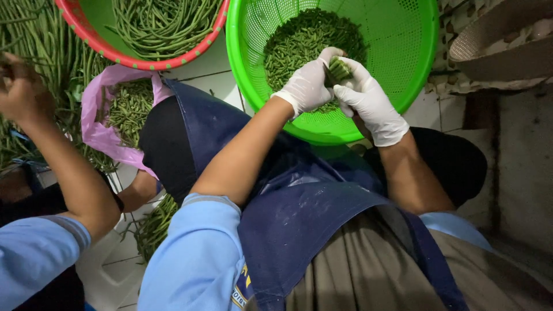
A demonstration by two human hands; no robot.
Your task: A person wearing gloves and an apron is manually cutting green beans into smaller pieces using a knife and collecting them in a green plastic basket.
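Note:
Both my hands wear white gloves and meet over a bright green colander basket [415,63] that rests against my knees. My left hand [308,83] and my right hand [368,101] together grip a short bundle of green long beans [340,69], its cut ends showing between the fingers. Under the hands, a heap of chopped bean pieces [294,43] fills the basket. A dark blue apron [299,201] covers my lap.
A red-rimmed green basket [124,57] of whole long beans stands at the upper left. A pink plastic bag [95,129] holds bean bits. Loose long beans [40,46] lie on the tiled floor. A co-worker's arm [69,173] in a light blue sleeve reaches in at left.

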